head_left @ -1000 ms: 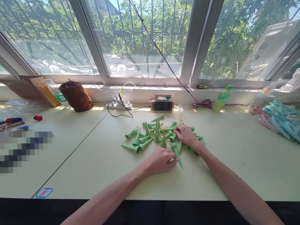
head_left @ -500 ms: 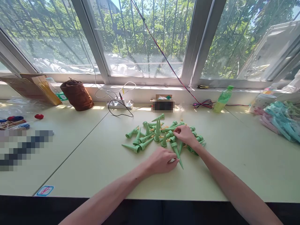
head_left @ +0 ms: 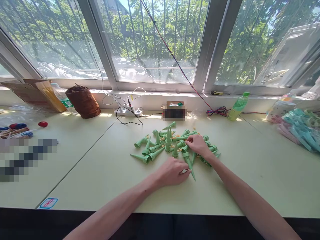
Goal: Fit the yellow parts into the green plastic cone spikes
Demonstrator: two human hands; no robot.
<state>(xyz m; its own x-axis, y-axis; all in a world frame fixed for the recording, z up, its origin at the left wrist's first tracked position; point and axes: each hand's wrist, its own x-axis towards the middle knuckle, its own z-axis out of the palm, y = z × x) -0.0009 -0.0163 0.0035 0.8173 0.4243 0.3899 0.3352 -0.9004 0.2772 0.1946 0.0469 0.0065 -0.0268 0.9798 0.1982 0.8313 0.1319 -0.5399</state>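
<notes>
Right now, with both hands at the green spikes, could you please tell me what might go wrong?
The right hand is in among the crowded green spikes, several of which touch or overlap, so moving one could shift its neighbours.

The tall upright spike stands close to others, so a sideways brush might topple it.

The nearest spike lies right by the left hand; its narrow tip might prick a finger if gripped carelessly.
</notes>
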